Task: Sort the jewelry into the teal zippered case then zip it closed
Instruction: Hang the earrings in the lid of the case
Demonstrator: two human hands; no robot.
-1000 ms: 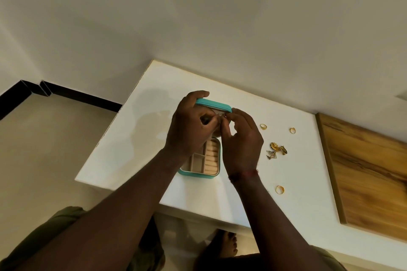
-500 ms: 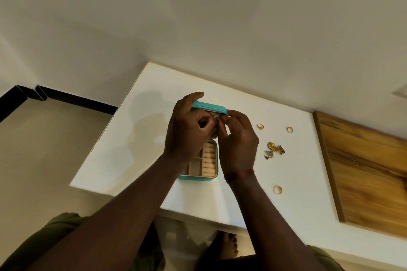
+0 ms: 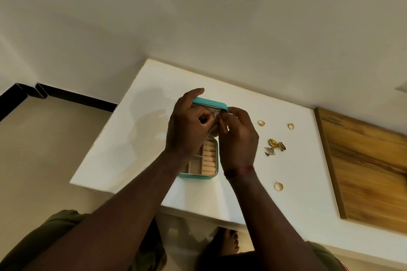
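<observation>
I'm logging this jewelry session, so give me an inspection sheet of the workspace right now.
Surface: white table, wooden board at right.
Job's things: teal case open, lid raised; three gold rings and a cluster of ornaments loose on the table.
Clutter: nothing seen.
Hands: left hand and right hand pinch a small silvery piece at the lid.
Cables: nothing seen.
Surroundings: plain wall, dark skirting.

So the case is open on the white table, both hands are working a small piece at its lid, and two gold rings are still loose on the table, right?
Not quite: the head view shows three loose gold rings, not two: and. The rest holds: the teal case lies open on the white table, and the left hand and right hand work a small piece at its lid.
</observation>
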